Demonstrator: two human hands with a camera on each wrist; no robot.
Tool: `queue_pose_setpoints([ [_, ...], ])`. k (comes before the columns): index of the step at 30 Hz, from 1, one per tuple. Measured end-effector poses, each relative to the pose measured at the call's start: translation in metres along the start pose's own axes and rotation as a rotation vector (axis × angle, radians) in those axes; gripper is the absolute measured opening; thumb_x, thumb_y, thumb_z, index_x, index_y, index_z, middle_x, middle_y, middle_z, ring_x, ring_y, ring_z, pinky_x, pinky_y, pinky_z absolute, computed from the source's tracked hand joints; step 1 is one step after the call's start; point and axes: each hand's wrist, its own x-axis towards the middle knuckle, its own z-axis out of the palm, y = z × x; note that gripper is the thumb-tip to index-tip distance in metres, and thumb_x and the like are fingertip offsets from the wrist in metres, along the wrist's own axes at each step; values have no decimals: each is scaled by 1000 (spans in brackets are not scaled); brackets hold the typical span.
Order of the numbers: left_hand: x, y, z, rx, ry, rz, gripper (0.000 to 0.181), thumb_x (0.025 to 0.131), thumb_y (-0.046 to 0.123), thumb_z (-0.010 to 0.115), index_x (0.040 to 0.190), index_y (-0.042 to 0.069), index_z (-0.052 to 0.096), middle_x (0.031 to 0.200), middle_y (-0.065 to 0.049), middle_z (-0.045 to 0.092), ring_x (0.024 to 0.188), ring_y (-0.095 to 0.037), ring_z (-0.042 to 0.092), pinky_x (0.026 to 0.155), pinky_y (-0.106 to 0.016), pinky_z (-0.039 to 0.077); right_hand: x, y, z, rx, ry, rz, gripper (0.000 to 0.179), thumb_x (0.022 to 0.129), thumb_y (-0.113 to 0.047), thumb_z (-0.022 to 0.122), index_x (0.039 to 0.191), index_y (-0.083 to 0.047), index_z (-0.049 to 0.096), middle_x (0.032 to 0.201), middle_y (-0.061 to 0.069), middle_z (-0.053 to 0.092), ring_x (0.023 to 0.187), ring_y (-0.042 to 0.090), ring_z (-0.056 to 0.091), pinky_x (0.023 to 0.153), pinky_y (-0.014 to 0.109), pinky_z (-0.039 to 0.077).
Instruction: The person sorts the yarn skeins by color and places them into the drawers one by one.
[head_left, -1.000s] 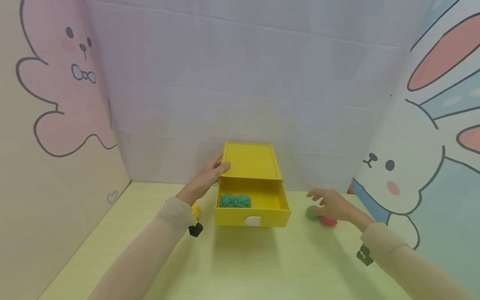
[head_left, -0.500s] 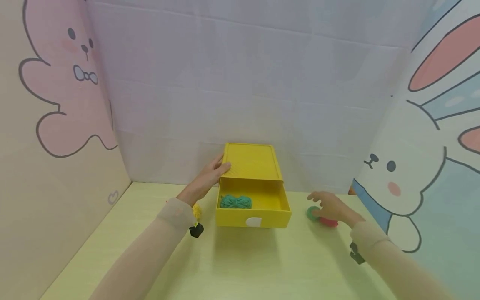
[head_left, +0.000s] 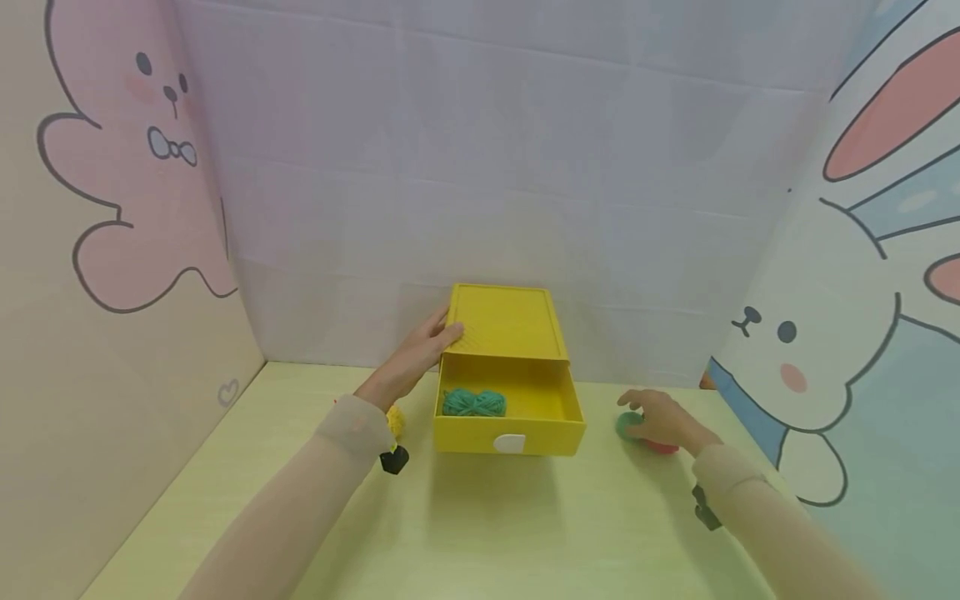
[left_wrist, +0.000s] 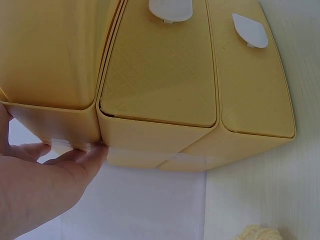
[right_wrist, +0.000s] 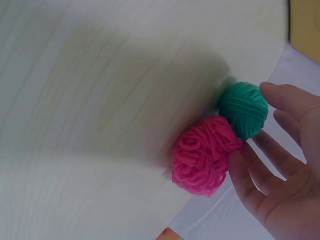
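Note:
A yellow drawer cabinet (head_left: 506,321) stands against the back wall. Its top drawer (head_left: 508,436) is pulled out, with a teal yarn skein (head_left: 474,404) in its left part. My left hand (head_left: 411,358) rests on the cabinet's left side, thumb over the top edge; the left wrist view shows fingertips (left_wrist: 95,154) touching that side. My right hand (head_left: 663,419) is at a green yarn ball (right_wrist: 244,110) and a pink yarn ball (right_wrist: 205,155), which lie touching each other. Its thumb is by the green ball, the fingers spread beside both. Contact is hard to tell.
A yellow yarn ball (head_left: 395,421) lies left of the cabinet, partly hidden by the left sleeve. Lower drawers with white tabs (left_wrist: 250,31) show in the left wrist view. Cartoon-printed walls (head_left: 825,333) bound the pale table (head_left: 495,533) at both sides.
My right hand has come slightly lower and closer round the green and pink yarn balls, its forearm shifting left. The left hand stays on the cabinet. The view has shifted slightly.

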Motion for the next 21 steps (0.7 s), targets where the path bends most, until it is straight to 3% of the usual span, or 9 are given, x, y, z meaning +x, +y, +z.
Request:
queue_pose_setpoints([
  [8,-1,1,1,9,10,-16,79,112,49,51,173,28,6,178,-12,12,162,-38,18,127,-64,24,-1,-6,7,7,13,-3,40,87,-7,84,122,4,69,111,25,73,106,46,68,97,64,53],
  [21,-1,0,1,5,13,-12,78,112,49,51,173,29,7,178,-13,13,162,-38,19,126,-63,25,-3,-22,11,54,-31,-61,34,89,-7,84,120,1,72,110,18,74,104,39,68,92,63,55],
])
